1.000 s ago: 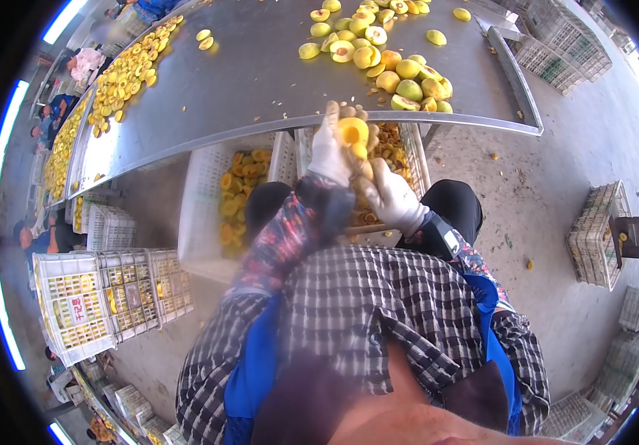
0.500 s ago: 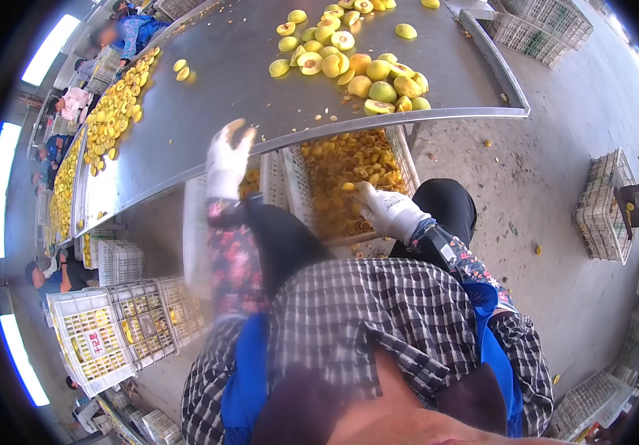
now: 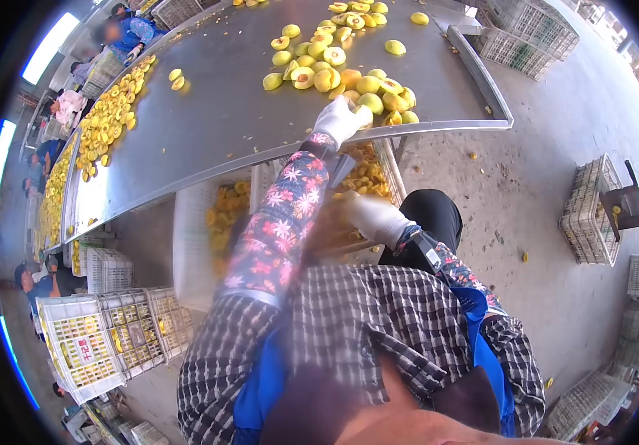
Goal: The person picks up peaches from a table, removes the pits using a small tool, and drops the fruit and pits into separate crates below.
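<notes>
My left hand [image 3: 338, 120], in a white glove, reaches over the near edge of the metal table to the pile of yellow-green peaches [image 3: 325, 53], some of them cut in half. Its fingers close around a peach half [image 3: 363, 116] at the front of that pile. My right hand [image 3: 380, 221], also gloved in white, is lower down, over a crate of peach pieces [image 3: 370, 172] below the table edge. Motion smears its fingers, and whether they hold anything cannot be made out.
The metal table [image 3: 223, 96] has a raised rim. Peach halves [image 3: 104, 119] line its left side. A second crate [image 3: 195, 222] stands below, left of my arm. Stacked crates [image 3: 86, 345] are at lower left; another crate [image 3: 590, 211] sits right. Co-workers [image 3: 126, 37] are at far left.
My left hand has moved right from the bare table edge to the peach pile, its fingers going from spread to closed. My right hand stays over the crate, now blurred.
</notes>
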{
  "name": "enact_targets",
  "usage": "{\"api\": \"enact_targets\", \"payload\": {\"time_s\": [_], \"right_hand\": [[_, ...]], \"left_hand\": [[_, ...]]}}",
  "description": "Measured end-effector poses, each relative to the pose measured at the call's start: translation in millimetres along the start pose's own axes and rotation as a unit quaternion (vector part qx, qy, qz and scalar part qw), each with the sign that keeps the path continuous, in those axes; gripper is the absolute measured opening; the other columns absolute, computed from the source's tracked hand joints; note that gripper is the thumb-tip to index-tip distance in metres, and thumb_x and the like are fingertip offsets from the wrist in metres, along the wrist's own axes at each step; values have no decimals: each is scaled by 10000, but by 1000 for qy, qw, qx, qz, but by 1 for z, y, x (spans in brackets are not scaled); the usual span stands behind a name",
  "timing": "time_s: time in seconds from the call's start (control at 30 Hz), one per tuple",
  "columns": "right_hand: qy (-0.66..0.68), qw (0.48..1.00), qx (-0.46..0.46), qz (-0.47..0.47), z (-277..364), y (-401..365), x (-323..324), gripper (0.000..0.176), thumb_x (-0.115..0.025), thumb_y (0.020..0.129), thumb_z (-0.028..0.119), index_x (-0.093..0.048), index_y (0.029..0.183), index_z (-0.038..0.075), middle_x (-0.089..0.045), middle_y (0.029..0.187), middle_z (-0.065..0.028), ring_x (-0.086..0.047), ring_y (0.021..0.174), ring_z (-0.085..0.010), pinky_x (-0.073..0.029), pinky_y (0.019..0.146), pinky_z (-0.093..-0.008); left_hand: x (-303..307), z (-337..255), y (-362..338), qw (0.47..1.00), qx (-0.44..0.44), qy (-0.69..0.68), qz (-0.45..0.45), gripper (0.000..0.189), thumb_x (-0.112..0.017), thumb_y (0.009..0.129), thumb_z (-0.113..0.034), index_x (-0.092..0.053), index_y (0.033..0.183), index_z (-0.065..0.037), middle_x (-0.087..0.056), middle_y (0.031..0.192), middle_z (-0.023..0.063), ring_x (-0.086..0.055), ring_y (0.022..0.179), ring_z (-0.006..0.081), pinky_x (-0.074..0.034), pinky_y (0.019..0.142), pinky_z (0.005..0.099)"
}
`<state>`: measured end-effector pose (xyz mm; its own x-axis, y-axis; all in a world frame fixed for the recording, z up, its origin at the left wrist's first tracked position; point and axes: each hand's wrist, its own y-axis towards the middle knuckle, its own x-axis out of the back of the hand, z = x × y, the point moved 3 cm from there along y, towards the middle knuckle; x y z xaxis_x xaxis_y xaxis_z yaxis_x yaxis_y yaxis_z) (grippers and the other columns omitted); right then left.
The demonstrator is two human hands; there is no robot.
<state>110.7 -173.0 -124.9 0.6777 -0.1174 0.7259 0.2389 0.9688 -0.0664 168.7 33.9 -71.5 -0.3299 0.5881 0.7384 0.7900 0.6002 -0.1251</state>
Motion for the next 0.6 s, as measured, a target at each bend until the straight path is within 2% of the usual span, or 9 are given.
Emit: {"api": "enact_targets", "payload": {"time_s": [0.03, 0.1, 0.17, 0.27, 0.3, 0.4, 0.43, 0.53, 0.6], "right_hand": [[5, 1000, -5, 2, -3, 2, -3, 317, -511, 915, 196, -469, 1182, 31, -664, 886, -154, -646, 848, -357, -493, 771, -438], [-91, 995, 41, -30, -2, 0, -5, 316, -508, 921, 201, -482, 1188, 35, -644, 824, -108, -639, 843, -321, -486, 801, -408], [6, 998, 28, -49, 15, -2, 13, 376, -569, 905, 164, -419, 1227, 41, -655, 940, -188, -635, 916, -376, -498, 805, -428], [43, 996, 49, -64, 11, 2, 13, 430, -577, 900, 102, -401, 1290, 53, -650, 1045, -236, -627, 1003, -391, -500, 846, -420], [61, 996, 37, -57, 6, 4, 11, 445, -562, 903, 79, -405, 1319, 56, -643, 1074, -241, -622, 1033, -384, -497, 868, -409], [124, 981, 73, -131, 33, 2, 29, 479, -545, 907, 79, -389, 1360, 59, -629, 1126, -236, -603, 1086, -376, -485, 898, -402], [108, 990, 35, -83, 27, 3, 29, 602, -508, 896, -3, -287, 1456, 19, -512, 1364, -202, -570, 1162, -324, -482, 917, -367], [13, 968, 164, -187, 29, 8, 32, 649, -529, 890, 22, -243, 1472, 25, -523, 1339, -222, -587, 1125, -361, -482, 914, -376], [5, 970, 98, -223, 38, 14, 43, 582, -552, 906, 102, -306, 1428, 29, -586, 1209, -245, -615, 1034, -401, -500, 874, -410]], "left_hand": [[6, -1, -7, 995, -41, -45, -79, 684, -765, 745, -387, -522, 1287, -49, -615, 1219, 178, -594, 1139, 295, -472, 955, 406], [18, 8, -15, 928, -22, -368, -44, 544, -741, 770, -286, -546, 1231, -73, -636, 1139, 149, -617, 1095, 289, -509, 894, 439], [38, 20, -29, 769, -13, -638, -18, 331, -669, 804, -135, -580, 1122, -107, -650, 989, 104, -642, 1033, 305, -559, 797, 475], [63, 38, -59, 602, -65, -791, 85, 264, -631, 817, -92, -585, 1075, -68, -643, 1005, 133, -628, 1045, 350, -559, 844, 465], [67, 40, -68, 567, -80, -818, 64, 227, -626, 834, -114, -587, 1044, -40, -631, 1049, 153, -615, 1059, 374, -548, 884, 483], [78, 34, -97, 555, -86, -827, -18, 225, -616, 864, -162, -582, 1039, -24, -621, 1078, 171, -608, 1072, 375, -535, 912, 500], [78, 34, -103, 559, -74, -826, -26, 265, -606, 905, -259, -586, 1054, -41, -626, 1076, 165, -615, 1052, 364, -540, 894, 493], [74, 40, -115, 518, -43, -854, 14, 326, -597, 927, -352, -586, 1067, -57, -628, 1079, 153, -623, 1023, 348, -543, 880, 481], [71, 41, -122, 545, -31, -838, -14, 400, -588, 927, -440, -574, 1086, -73, -622, 1069, 137, -622, 998, 331, -536, 869, 470]]}}
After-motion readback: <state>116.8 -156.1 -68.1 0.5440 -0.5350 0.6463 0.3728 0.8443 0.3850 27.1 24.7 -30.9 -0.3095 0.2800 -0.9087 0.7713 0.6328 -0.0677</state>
